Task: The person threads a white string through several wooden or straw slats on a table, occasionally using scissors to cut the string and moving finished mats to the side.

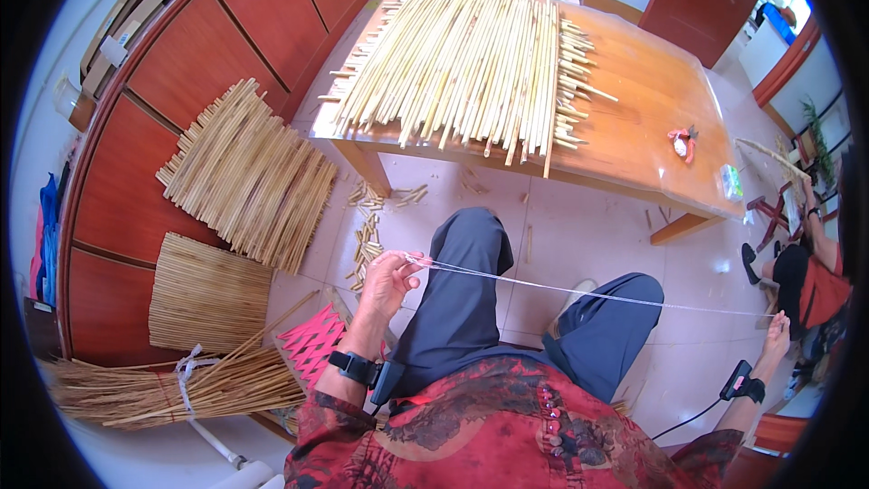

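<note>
L hand (pixel 391 280) & R hand (pixel 776 339) pinch white string (pixel 579 291), drawn straight between 'em; I'd hold tension even, w/ no twists.

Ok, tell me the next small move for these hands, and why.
I'd probably ease the right hand in toward the left hand, giving the pale string some slack: it runs nearly straight between the widely spread hands, pinched at each side.

No text or numbers legible. Green-and-white packet (pixel 731 182), right end of table (pixel 656 77): any print too small.
</note>
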### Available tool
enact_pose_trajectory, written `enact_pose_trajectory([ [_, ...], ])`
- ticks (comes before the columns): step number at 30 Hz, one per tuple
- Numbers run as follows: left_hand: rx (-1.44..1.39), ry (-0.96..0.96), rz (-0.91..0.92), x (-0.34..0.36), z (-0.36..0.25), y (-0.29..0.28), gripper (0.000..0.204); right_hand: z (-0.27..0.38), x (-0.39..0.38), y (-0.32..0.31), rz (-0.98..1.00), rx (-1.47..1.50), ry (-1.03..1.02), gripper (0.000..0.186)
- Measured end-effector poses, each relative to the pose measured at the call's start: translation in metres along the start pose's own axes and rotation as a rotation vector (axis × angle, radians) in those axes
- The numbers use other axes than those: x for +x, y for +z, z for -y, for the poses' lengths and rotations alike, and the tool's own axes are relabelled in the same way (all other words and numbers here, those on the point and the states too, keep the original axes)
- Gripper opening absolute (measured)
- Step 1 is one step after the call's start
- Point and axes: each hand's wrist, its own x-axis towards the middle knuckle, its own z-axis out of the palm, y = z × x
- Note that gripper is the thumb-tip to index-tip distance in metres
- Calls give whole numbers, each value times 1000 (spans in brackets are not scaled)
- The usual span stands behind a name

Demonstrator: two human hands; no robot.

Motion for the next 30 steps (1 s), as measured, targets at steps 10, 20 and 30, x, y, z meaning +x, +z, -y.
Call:
enact_pose_trajectory([
  [10, 177, -136, 91, 0, -17, 12, 10, -4, -5, -2, -20, -40, -11, 7],
  [20, -342, -69, 375, 0, -25, 9, 9, -15, -16, 4, -68, -82, -27, 7],
  [30, 255, 85, 155, 7, -38, -15, 16, -25, -22, -17, -64, -120, 46, 9],
])
